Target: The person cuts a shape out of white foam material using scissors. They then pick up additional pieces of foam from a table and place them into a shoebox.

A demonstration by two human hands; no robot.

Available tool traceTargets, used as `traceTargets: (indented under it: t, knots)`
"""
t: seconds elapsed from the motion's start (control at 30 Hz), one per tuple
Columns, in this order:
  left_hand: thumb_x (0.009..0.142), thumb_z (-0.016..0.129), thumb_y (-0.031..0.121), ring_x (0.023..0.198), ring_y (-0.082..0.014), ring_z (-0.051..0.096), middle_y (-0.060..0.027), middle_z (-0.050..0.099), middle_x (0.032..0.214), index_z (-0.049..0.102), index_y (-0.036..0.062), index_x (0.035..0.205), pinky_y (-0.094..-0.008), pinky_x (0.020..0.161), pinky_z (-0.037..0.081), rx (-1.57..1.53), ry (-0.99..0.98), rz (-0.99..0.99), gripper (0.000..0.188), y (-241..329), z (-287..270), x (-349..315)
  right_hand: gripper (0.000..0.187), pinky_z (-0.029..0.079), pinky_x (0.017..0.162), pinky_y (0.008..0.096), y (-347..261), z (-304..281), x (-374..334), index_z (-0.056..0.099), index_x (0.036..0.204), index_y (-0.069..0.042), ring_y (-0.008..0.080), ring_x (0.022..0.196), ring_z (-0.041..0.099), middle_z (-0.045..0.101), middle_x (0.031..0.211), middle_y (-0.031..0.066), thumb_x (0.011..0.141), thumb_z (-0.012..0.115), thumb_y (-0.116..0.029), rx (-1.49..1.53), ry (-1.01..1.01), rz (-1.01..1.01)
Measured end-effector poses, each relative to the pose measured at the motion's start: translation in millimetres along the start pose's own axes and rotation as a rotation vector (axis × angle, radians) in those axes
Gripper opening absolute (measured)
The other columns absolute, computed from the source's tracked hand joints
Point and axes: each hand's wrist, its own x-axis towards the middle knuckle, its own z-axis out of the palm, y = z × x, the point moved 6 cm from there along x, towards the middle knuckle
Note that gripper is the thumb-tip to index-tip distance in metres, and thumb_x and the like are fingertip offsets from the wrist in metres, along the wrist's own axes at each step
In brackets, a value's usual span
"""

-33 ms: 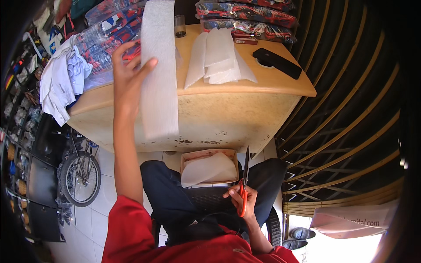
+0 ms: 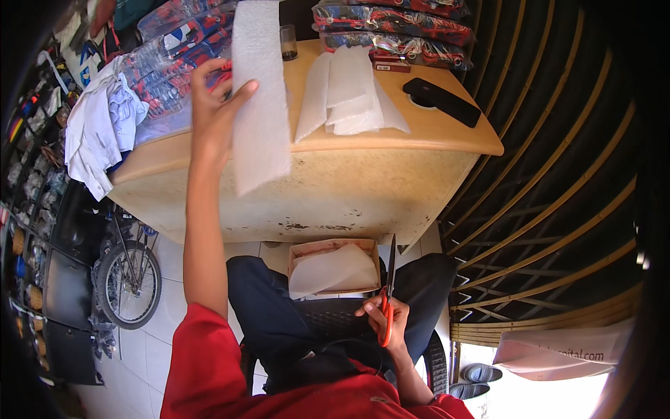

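Observation:
My left hand (image 2: 218, 115) is raised over the desk's left side. Its thumb lies across the edge of a long white foam strip (image 2: 262, 133), while the other fingers reach behind it. The strip hangs down past the desk's front edge, and its top runs out of the picture. Low near my right thigh, my right hand (image 2: 391, 318) grips scissors (image 2: 389, 290) by their red-orange handles, dark blades pointing away from me. Several white foam pieces (image 2: 352, 98) lie loosely piled on the desktop. Between my knees, an open cardboard box (image 2: 370, 251) has a white sheet (image 2: 333, 271) in it.
The wooden desk (image 2: 447, 143) bears plastic-wrapped packs (image 2: 391, 24), a dark phone (image 2: 441, 101), a small red box (image 2: 391, 64) and a glass (image 2: 288, 43). A pale shirt (image 2: 94, 133) drapes off its left end. A folding metal gate (image 2: 551, 174) stands right; a bicycle wheel (image 2: 129, 285) is left.
My left hand has shifted slightly right and up. With it, the foam strip's lower end has risen and swung a little to the right. The right hand and scissors stay put.

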Motion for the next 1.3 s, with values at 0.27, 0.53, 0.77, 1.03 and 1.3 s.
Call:
traceTargets:
  t: [0.27, 0.53, 0.77, 1.03, 1.3]
  knots:
    - [0.095, 0.048, 0.054, 0.125, -0.0378, 0.046, -0.0279, 0.050, 0.128, 0.060, 0.0032, 0.122, -0.0416, 0.105, 0.035, 0.823, -0.290, 0.124, 0.059, -81, 45, 41, 0.018, 0.028, 0.037, 0.0203, 12, -1, -10, 0.065, 0.077, 0.002, 0.0041, 0.039, 0.040, 0.069, 0.070, 0.0089, 0.090, 0.066, -0.011, -0.003, -0.012, 0.081]
    - [0.084, 0.061, 0.061, 0.134, -0.0380, 0.036, -0.0287, 0.035, 0.143, 0.045, 0.0001, 0.136, -0.0425, 0.111, 0.030, 0.683, -0.413, -0.057, 0.082, -47, 37, -14, 0.013, 0.029, 0.038, 0.0190, 17, -2, -6, 0.067, 0.085, 0.001, 0.0019, 0.041, 0.041, 0.070, 0.072, 0.0068, 0.090, 0.068, -0.011, -0.020, -0.040, 0.105]
    - [0.078, 0.078, 0.027, 0.133, -0.0371, 0.040, -0.0240, 0.044, 0.140, 0.034, 0.0012, 0.142, -0.0413, 0.108, 0.034, 0.794, -0.371, 0.182, 0.082, -25, 35, -81, 0.013, 0.029, 0.038, 0.0191, 24, 3, -6, 0.067, 0.084, 0.001, 0.0016, 0.042, 0.041, 0.070, 0.071, 0.0062, 0.089, 0.068, -0.011, -0.033, -0.047, 0.136]
    - [0.092, 0.062, 0.014, 0.125, -0.0376, 0.049, -0.0231, 0.050, 0.136, 0.051, -0.0007, 0.131, -0.0410, 0.104, 0.040, 0.650, -0.206, 0.304, 0.043, -27, 47, -64, 0.013, 0.030, 0.039, 0.0188, 25, 8, -3, 0.068, 0.083, -0.001, 0.0011, 0.043, 0.042, 0.070, 0.070, 0.0050, 0.088, 0.069, -0.012, -0.064, -0.041, 0.142]
    - [0.079, 0.071, 0.002, 0.107, -0.0361, 0.057, -0.0209, 0.057, 0.118, 0.055, -0.0022, 0.125, -0.0424, 0.089, 0.047, 0.818, -0.178, 0.419, 0.048, -23, 58, -60, 0.013, 0.027, 0.038, 0.0191, 32, 6, -4, 0.067, 0.083, 0.000, 0.0018, 0.041, 0.040, 0.070, 0.071, 0.0073, 0.089, 0.068, -0.012, -0.068, -0.037, 0.170]
